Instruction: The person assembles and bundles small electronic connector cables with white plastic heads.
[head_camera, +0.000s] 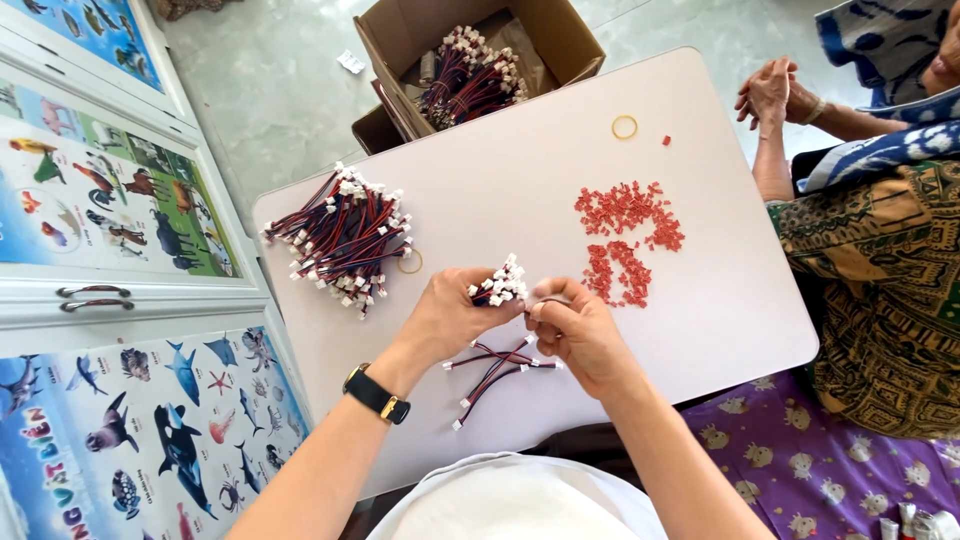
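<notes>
My left hand (452, 312) grips a small bundle of red-and-black wires with white plug ends (497, 285), the plugs pointing up. My right hand (578, 330) is right beside it, fingers pinched at the bundle and around a thin rubber band. Below my hands a few loose wire leads (492, 366) lie on the pale table (520, 170). A black wristwatch (376, 394) is on my left wrist.
A big pile of the same wires (345, 238) lies at the left, with a rubber band (410, 262) beside it. Small red connector pieces (627, 238) are scattered at the right. Another rubber band (624, 126) lies far. A cardboard box (480, 62) holds more wires. Another person (870, 250) sits at the right.
</notes>
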